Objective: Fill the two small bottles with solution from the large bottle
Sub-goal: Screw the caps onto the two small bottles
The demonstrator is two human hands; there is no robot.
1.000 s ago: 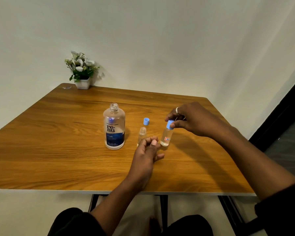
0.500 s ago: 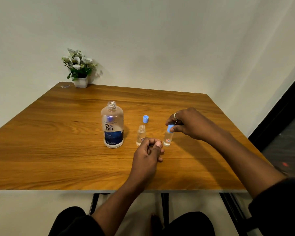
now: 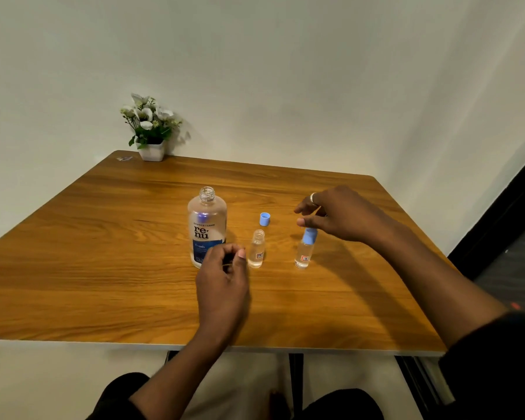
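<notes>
Our right hand [image 3: 337, 215] is loosely spread over the capped small bottle [image 3: 304, 252], and our left hand [image 3: 223, 277] is curled empty; we should steady the open small bottle [image 3: 256, 249] before pouring.

A wooden desk [image 3: 103, 268] with a pale front edge spreads under both hands. A white pot of white flowers [image 3: 151, 128] stands at its far corner, well beyond the left hand and further left, against a plain pale wall [image 3: 285, 71]. A small clear scrap [image 3: 124, 158] lies just left of the pot. Dark desk legs [image 3: 295, 377] show below the near edge.
</notes>
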